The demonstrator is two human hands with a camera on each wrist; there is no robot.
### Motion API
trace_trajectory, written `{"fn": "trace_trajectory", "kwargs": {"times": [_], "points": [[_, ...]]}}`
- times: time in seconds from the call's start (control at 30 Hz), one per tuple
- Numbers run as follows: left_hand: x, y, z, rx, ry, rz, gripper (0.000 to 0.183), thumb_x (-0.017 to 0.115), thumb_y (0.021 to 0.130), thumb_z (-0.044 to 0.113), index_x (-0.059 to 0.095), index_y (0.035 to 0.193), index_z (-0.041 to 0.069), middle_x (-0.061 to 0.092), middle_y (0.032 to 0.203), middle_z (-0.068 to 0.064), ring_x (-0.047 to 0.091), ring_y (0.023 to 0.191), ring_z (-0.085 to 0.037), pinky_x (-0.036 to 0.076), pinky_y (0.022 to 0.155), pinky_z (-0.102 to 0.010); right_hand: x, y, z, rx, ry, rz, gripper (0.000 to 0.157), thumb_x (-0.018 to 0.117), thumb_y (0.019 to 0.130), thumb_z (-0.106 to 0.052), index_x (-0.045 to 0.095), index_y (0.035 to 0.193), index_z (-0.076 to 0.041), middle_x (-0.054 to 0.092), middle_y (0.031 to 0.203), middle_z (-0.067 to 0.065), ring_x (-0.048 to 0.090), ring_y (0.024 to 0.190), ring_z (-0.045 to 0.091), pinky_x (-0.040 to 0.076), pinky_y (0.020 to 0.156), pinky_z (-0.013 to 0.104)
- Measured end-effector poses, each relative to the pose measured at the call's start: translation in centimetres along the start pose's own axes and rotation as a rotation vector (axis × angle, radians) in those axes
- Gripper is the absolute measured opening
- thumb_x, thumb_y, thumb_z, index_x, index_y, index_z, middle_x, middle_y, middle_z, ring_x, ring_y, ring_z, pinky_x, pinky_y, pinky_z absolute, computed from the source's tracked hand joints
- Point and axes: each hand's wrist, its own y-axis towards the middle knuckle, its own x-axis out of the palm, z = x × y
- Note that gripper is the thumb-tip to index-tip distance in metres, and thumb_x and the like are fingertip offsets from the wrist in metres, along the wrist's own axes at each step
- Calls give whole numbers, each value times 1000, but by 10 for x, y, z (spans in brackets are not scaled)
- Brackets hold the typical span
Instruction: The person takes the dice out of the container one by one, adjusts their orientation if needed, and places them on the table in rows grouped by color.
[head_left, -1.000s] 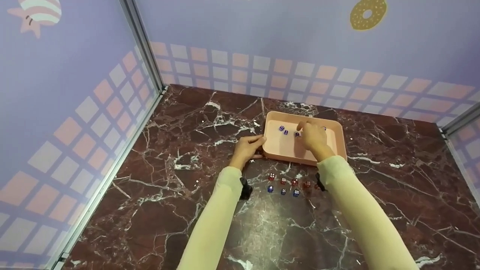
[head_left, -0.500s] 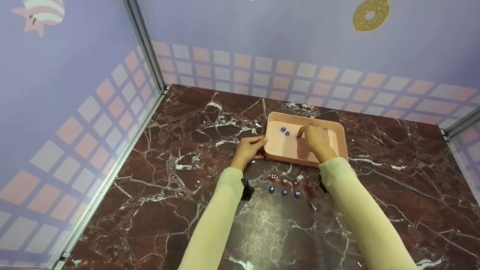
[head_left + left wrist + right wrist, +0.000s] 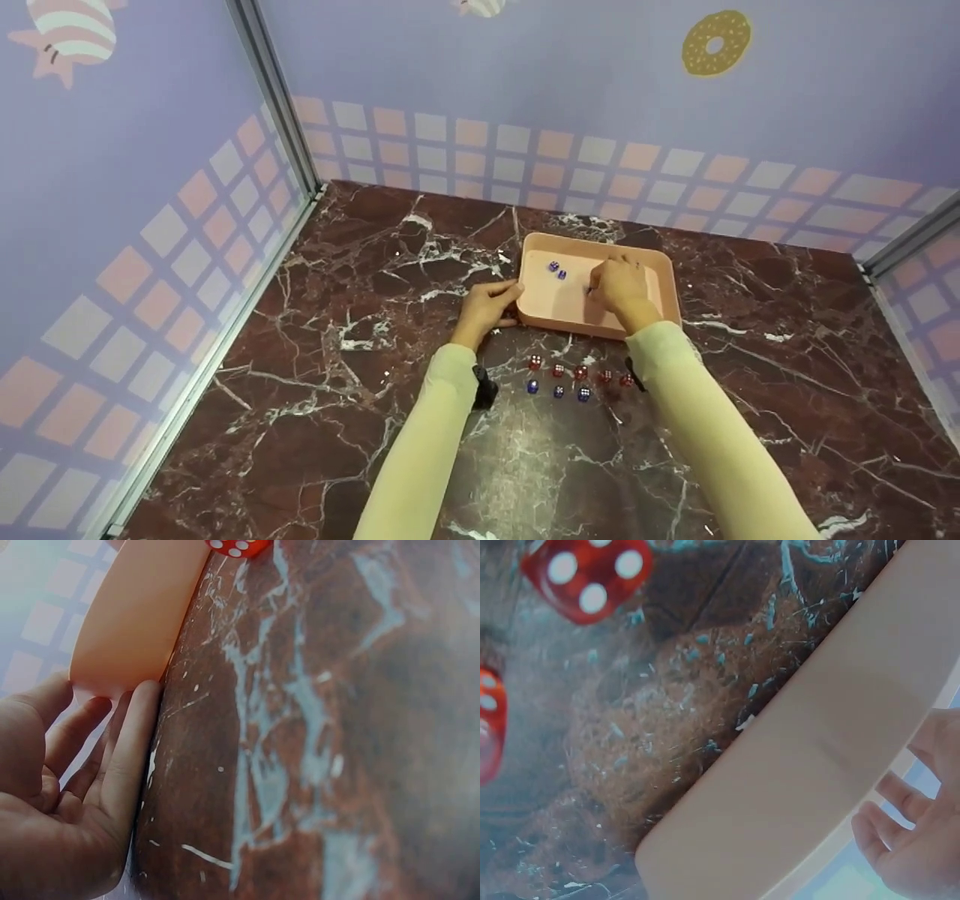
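Note:
In the head view a shallow peach tray (image 3: 577, 328) lies on the dark marbled table. My left hand (image 3: 482, 309) touches its left end from outside; the left wrist view shows extended fingers (image 3: 131, 750) with their tips against the tray wall. My right hand (image 3: 621, 286) reaches over the near rim with bent fingers, pinching a mostly covered blue die (image 3: 591, 290) at the fingertips. In the right wrist view the tray wall partly covers those fingers. Two more blue dice, one die (image 3: 553, 266) and its neighbour (image 3: 562, 275), sit left of this hand inside the tray.
Between the tray and me runs a row of several red dice (image 3: 581, 373). Nearer still lies a shorter row of three blue dice, with one blue die (image 3: 559, 391) in its middle. A patterned wall (image 3: 480, 169) rises behind the table, another wall (image 3: 150, 255) at left.
The blue die at my right fingertips has shifted slightly toward me with the hand and is more covered. The head view has tilted a little. My left hand stays at the tray's end.

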Motion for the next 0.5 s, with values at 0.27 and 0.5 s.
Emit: {"fn": "trace_trajectory", "kwargs": {"times": [0.27,0.5], "points": [[5,3,3,5,0,-6,39,71,105,24,69,141,8,70,135,-20,74,108,-32,68,80,-37,-5,-2,-2,-4,-37,-4,16,70,92,-7,75,78,-3,65,119,26,50,131,49,39,113,65],[0,3,0,0,18,4,40,72,105,26,70,141,8,73,127,-22,76,98,-27,68,76,-35,-1,-2,-10,12,-55,1,19,72,95,-12,74,78,-3,66,118,25,53,130,46,39,115,66]]}}
